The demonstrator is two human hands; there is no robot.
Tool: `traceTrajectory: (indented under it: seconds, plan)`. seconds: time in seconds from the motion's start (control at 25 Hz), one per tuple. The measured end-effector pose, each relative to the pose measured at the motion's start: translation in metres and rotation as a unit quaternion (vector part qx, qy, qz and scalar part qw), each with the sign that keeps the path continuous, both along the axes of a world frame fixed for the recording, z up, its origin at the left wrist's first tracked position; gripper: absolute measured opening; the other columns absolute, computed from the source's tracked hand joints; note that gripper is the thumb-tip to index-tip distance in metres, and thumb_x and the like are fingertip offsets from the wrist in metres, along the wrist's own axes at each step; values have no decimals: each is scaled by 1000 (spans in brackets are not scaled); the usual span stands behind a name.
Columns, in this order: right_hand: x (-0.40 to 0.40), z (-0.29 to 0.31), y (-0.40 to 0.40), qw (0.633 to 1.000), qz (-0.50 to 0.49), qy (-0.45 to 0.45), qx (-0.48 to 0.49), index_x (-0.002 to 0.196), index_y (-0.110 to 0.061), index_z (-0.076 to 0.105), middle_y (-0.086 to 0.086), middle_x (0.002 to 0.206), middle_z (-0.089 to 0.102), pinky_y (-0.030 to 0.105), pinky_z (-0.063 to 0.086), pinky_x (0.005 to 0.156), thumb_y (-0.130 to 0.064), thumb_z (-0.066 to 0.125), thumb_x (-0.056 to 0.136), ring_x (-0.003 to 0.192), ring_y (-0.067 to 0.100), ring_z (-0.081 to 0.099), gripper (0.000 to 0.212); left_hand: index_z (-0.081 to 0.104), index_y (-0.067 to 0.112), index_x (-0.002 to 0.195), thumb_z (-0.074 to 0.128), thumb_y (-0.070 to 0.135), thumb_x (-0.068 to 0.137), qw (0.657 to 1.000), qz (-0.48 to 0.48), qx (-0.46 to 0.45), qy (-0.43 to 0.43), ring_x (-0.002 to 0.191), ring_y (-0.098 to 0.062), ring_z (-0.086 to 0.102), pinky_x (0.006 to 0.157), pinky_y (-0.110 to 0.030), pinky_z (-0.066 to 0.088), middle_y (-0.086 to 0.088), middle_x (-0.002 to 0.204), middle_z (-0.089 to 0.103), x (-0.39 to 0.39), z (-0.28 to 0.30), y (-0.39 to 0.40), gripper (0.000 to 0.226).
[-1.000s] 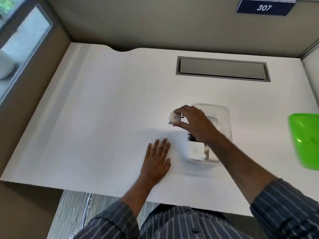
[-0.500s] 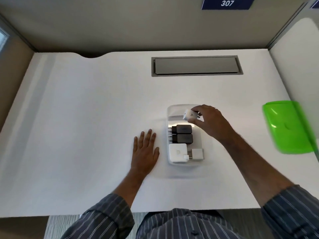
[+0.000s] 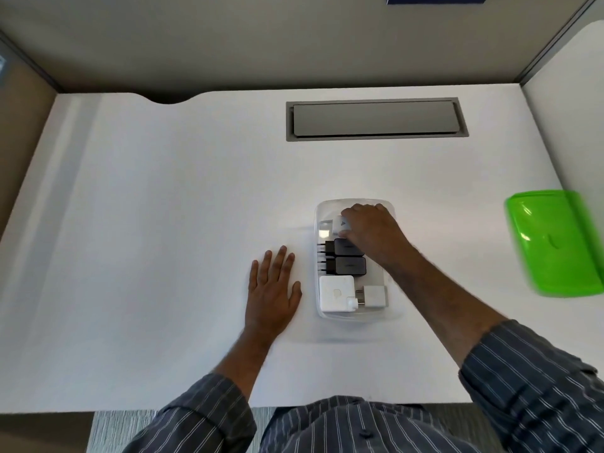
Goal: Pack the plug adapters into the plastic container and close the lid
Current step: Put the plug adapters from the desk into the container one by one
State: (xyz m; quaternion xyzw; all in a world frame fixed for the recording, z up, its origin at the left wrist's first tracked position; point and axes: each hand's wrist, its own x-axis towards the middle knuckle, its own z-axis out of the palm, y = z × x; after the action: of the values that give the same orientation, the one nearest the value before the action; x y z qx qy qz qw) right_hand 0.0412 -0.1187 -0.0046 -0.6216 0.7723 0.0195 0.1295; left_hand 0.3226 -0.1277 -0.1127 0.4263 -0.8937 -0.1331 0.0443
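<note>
Sleeves (image 3: 536,384): striped grey, along the bottom edge of the frame.
Desk (image 3: 163,223): white, filling most of the frame.
Left hand (image 3: 273,289): flat on the desk, palm down, fingers spread, holding nothing; lower centre, just left of the container.
Container (image 3: 354,317): clear plastic, lid off, centre right, long side running away from the viewer.
White adapters: large square one (image 3: 336,293) at the near end, small one (image 3: 375,296) just right of it.
Black adapters (image 3: 348,256): two side by side in the middle of the container, prongs pointing left.
Right hand (image 3: 371,232): reaching into the far end, fingers closed on a small white cube adapter (image 3: 340,223) low inside the container.
Lid (image 3: 555,243): bright green, on the desk at the right edge, well apart from the container.
Cable hatch (image 3: 376,119): grey, shut, upper centre.
Partition (image 3: 261,37): beige, across the top.
</note>
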Motion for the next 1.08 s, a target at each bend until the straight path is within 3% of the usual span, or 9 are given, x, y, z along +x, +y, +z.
traceTrajectory:
  seconds: [0.16,0.28,0.48,0.6,0.8,1.08]
  plan:
    - [5,-12,-7,1000,4,11,16,110,-15,61,4,107,66,40,39,91,-44,59,95,100,28,63,32,19,27,165,39,45,104,1000,3,1,-1,163,-21,8,131,-51,13,5,176,10,0,-1,-1,67]
    - [4,-22,-5,999,-7,-31,10,112,-16,61,3,108,67,40,38,91,-41,58,96,101,28,63,29,21,27,165,40,44,103,1000,3,4,3,163,-21,8,131,-51,13,5,175,12,-1,-2,-1,66]
    - [5,-33,1,995,-45,-89,-9,116,-17,64,3,109,71,39,32,95,-21,52,98,94,27,66,21,22,27,164,40,44,103,1000,5,5,-3,163,-21,9,131,-51,13,5,175,12,-1,0,-1,66]
    - [8,-31,5,994,-55,-88,-16,118,-20,64,1,113,71,39,31,96,-10,49,96,95,26,65,29,23,26,164,40,44,103,1000,3,10,-5,163,-22,9,131,-51,13,4,175,13,-1,2,-1,66]
    - [15,-14,19,996,-35,-56,-54,129,-19,62,-2,132,59,41,34,97,-19,56,95,118,23,56,35,26,23,164,43,42,104,1000,2,26,-9,162,-23,11,131,-52,13,2,175,15,-2,12,0,65]
    - [16,7,52,990,-51,-37,-129,124,-24,64,-7,123,60,36,32,95,-28,61,93,114,19,56,32,37,22,159,46,40,104,996,8,89,-17,161,-26,17,130,-50,13,1,173,21,-7,34,-7,58]
